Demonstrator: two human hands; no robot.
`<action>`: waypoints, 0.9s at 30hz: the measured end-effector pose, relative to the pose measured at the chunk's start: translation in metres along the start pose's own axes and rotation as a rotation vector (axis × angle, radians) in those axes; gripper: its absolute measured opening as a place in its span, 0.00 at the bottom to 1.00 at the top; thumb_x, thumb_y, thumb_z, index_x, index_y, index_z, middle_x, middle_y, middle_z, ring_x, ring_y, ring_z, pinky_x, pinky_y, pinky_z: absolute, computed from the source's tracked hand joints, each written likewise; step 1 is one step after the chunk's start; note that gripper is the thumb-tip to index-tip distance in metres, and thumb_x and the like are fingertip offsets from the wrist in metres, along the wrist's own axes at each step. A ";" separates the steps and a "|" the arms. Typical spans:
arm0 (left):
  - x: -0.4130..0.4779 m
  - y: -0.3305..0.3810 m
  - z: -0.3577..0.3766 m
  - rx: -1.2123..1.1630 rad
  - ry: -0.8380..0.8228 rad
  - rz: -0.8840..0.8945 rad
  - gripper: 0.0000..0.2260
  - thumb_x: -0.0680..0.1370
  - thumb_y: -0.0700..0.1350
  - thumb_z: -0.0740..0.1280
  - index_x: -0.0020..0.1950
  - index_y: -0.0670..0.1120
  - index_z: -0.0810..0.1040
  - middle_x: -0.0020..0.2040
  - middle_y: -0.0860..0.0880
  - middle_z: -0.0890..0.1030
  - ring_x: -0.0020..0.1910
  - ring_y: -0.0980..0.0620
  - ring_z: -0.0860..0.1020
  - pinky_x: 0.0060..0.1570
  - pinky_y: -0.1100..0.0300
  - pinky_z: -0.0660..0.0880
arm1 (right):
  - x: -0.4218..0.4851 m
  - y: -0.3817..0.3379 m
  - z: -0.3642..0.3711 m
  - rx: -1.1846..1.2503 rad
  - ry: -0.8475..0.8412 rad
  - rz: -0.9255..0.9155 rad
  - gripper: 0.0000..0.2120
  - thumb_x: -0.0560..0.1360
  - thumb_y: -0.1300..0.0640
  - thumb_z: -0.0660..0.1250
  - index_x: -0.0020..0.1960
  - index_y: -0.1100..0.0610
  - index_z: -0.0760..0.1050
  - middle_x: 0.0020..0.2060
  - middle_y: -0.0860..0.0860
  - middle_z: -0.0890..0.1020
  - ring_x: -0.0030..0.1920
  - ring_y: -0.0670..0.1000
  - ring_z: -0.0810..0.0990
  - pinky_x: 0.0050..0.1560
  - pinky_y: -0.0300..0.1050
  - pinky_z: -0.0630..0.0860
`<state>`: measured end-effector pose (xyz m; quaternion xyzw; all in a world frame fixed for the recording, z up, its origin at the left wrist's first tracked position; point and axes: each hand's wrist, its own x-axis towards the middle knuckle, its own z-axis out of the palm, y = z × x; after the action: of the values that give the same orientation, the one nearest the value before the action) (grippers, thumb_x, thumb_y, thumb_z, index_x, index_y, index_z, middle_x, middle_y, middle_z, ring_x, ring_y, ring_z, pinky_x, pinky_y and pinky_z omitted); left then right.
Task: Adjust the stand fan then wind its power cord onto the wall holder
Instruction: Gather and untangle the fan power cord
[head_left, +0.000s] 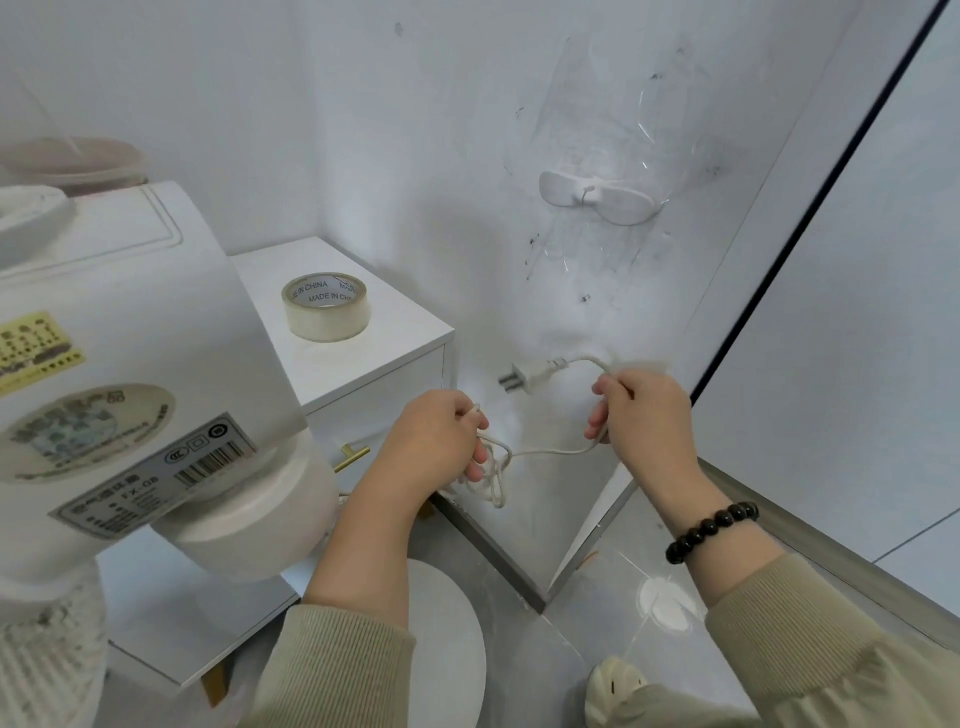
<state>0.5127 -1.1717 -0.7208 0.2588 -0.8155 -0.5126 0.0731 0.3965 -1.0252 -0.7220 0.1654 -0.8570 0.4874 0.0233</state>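
The white stand fan (130, 364) fills the left of the view, its motor housing with stickers close to me and its round base (452, 644) on the floor below. My left hand (436, 436) grips loose loops of the thin white power cord (540, 453). My right hand (644, 410) grips the cord near its end, and the two-pin plug (530, 376) sticks out to the left of that hand. The white wall holder (597, 197) is taped to the wall above my hands, with nothing wound on it.
A roll of clear tape (326, 306) lies on a white cabinet (395, 364) in the corner behind the fan. A dark-edged panel (810, 218) runs diagonally at the right. A slipper (615, 686) shows on the grey floor below.
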 end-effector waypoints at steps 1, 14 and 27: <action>0.000 0.000 0.000 -0.031 -0.001 0.004 0.11 0.80 0.40 0.56 0.43 0.44 0.76 0.31 0.47 0.80 0.24 0.53 0.77 0.37 0.54 0.77 | 0.001 0.002 0.000 -0.043 -0.024 -0.004 0.16 0.78 0.59 0.58 0.36 0.64 0.76 0.27 0.54 0.80 0.28 0.52 0.80 0.42 0.54 0.80; 0.001 0.010 -0.007 -0.487 0.149 0.012 0.12 0.81 0.39 0.55 0.44 0.43 0.77 0.23 0.51 0.77 0.20 0.56 0.73 0.32 0.59 0.75 | -0.021 -0.014 0.010 -0.147 -0.398 -0.150 0.09 0.73 0.49 0.69 0.43 0.55 0.79 0.39 0.51 0.82 0.42 0.50 0.79 0.40 0.37 0.71; -0.001 0.003 -0.002 -0.168 0.103 0.039 0.24 0.73 0.44 0.71 0.63 0.54 0.63 0.38 0.49 0.72 0.33 0.53 0.73 0.34 0.59 0.73 | -0.020 -0.020 0.008 0.081 -0.193 -0.081 0.09 0.74 0.60 0.67 0.36 0.62 0.78 0.24 0.50 0.80 0.24 0.44 0.76 0.29 0.37 0.74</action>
<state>0.5131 -1.1720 -0.7168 0.2617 -0.7698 -0.5634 0.1465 0.4227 -1.0364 -0.7138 0.2468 -0.8275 0.5022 -0.0466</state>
